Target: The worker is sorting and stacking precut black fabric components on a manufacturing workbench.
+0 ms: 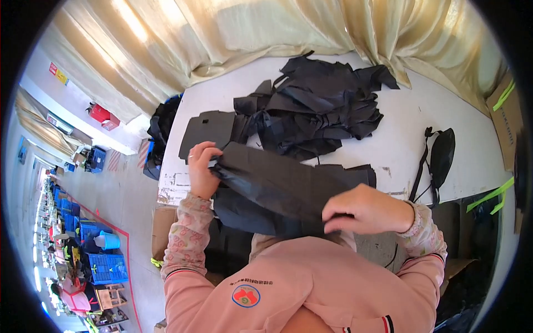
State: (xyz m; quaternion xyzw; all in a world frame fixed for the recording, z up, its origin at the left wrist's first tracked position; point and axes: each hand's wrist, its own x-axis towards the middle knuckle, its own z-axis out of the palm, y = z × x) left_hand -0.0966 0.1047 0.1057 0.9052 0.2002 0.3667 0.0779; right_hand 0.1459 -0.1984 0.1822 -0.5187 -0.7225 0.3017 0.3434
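A black fabric piece (272,180) stretches slantwise in front of me, above the table's near edge. My left hand (202,169), with a ring on one finger, is closed on its far left end. Lower and to the right, my right hand (369,211) has its fingers curled at the other end, pinching the fabric. Another dark layer (239,213) hangs beneath it over the edge. Beyond lies a crumpled heap of black fabric (316,111), and flat black pieces with a small cut-out (208,133) are stacked to its left.
The white table (408,111) has worn edges. On its right lies a small black pouch with straps (441,158); a cardboard box (502,122) stands past that side. Beige curtains (266,33) hang behind. Blue crates (108,269) and a seated person (78,297) are far left.
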